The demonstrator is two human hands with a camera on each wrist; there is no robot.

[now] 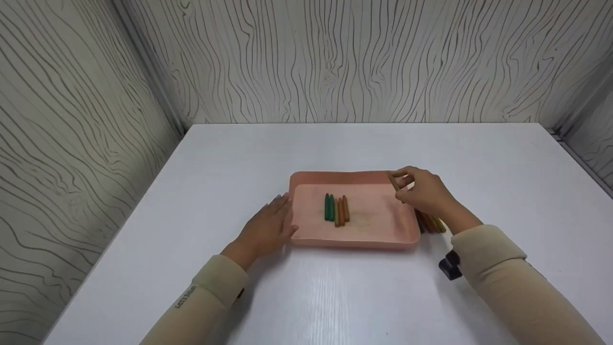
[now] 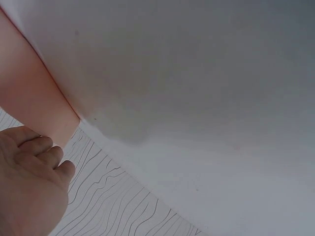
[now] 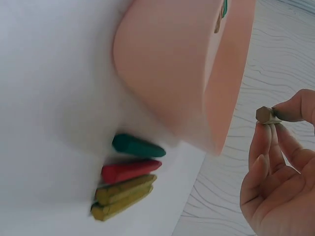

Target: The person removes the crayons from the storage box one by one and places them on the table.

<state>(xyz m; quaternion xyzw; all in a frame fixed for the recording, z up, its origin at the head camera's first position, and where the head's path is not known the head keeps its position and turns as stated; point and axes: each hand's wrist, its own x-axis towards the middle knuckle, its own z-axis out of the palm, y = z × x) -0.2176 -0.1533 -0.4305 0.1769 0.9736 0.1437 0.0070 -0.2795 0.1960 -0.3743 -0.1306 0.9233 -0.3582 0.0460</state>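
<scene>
The right hand (image 1: 424,191) pinches one crayon (image 3: 264,115) over the tray (image 1: 352,243), five crayons (image 1: 337,213) inside to its left; in the head view it partly hides four loose crayons (image 3: 129,171). The outstretched left hand (image 1: 266,228) touches the tray.

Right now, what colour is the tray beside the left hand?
The tray is pale pink; the head view shows it best.
</scene>
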